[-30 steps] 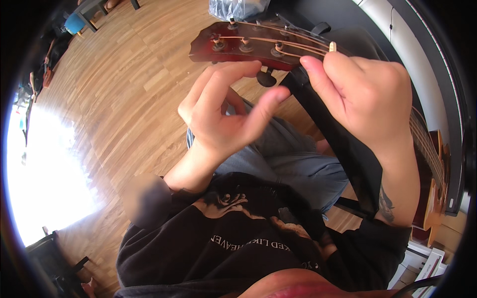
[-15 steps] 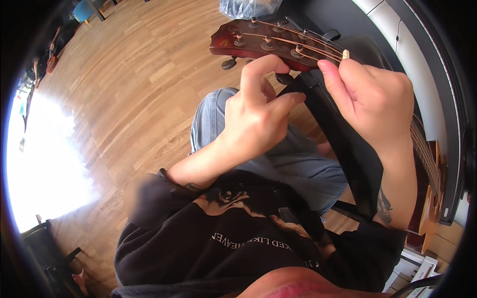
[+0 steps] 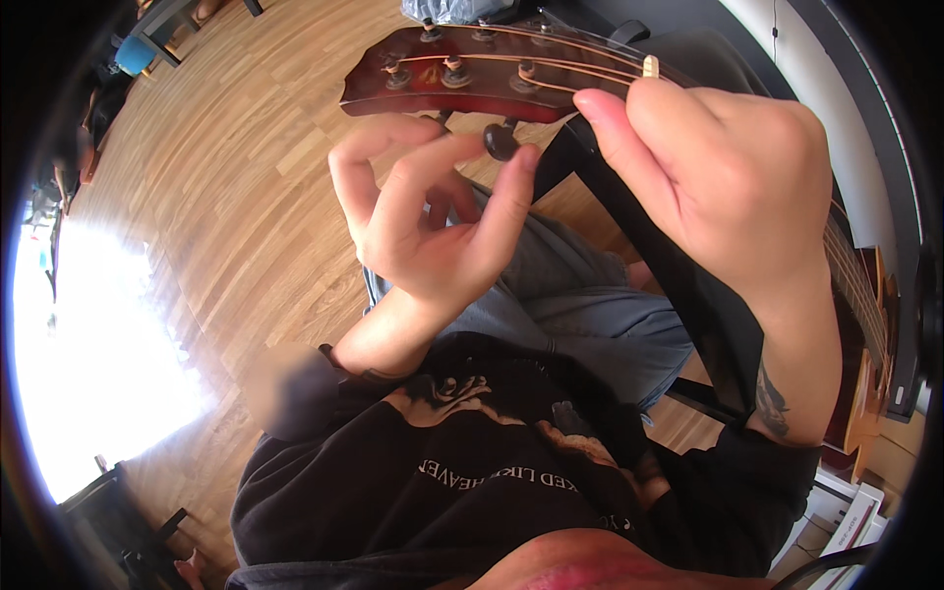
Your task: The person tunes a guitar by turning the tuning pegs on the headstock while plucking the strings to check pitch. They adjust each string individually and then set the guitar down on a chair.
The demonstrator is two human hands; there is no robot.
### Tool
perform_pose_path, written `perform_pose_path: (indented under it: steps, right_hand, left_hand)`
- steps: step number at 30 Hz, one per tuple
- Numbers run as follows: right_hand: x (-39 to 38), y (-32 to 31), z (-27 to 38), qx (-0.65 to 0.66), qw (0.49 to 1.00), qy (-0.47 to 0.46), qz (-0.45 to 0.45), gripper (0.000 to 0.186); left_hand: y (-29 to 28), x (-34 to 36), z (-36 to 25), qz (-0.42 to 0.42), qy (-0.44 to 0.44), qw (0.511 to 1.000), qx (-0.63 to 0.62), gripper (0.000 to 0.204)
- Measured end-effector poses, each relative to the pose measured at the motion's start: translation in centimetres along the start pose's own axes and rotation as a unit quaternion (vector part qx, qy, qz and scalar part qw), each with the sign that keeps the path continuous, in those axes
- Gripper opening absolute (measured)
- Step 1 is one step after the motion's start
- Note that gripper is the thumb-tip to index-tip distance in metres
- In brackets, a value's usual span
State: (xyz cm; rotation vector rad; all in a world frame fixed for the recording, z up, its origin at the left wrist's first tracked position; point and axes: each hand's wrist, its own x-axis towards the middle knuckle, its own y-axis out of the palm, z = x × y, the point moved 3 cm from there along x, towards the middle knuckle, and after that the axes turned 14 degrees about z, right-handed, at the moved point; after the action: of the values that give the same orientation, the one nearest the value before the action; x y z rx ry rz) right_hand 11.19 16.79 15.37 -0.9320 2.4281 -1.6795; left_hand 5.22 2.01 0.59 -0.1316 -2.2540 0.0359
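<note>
A dark red-brown guitar headstock [image 3: 423, 98] with several tuning posts and copper-coloured strings lies across the upper middle. My left hand [image 3: 423, 226] is below its near edge, thumb and index finger closed on a dark tuning peg button [image 3: 501, 143]. The other left fingers are curled. Beside the pale nut [image 3: 650, 67], my right hand [image 3: 728, 187] is closed in a fist, thumb against the index finger. A guitar string [image 3: 560, 86] runs from the nearest post to its thumb tip; the grip itself is partly hidden. More strings [image 3: 854, 285] show beyond the right wrist.
Under the right hand stands a black angled frame [image 3: 639, 206]. A clear plastic bag [image 3: 457, 10] is behind the headstock. Wooden floor [image 3: 246, 197] spreads to the left, with a blue stool [image 3: 135, 56] far off and black furniture [image 3: 128, 531] at lower left.
The headstock has shifted left and slightly up in view. My left hand has moved left, and its thumb and index finger have come together on the tuning peg button. The right hand stays closed near the nut.
</note>
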Motion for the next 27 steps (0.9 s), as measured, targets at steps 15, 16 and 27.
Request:
perform_pose_path:
  steps: [15,16,27]
  right_hand:
    - [-0.1,0.1,-0.1,-0.019,1.0,0.011,-0.015,0.038]
    - [0.0,0.2,-0.1,-0.023,1.0,0.008,-0.014,0.037]
    - [-0.3,0.2,0.3,-0.017,1.0,0.011,-0.008,0.036]
  left_hand:
    - [-0.6,0.7,0.2,0.04,0.108,0.993,0.022,0.029]
    - [-0.6,0.8,0.4,0.017,0.091,0.996,0.005,0.032]
    - [0.2,1.9,0.0,0.081,0.147,0.981,0.095,0.029]
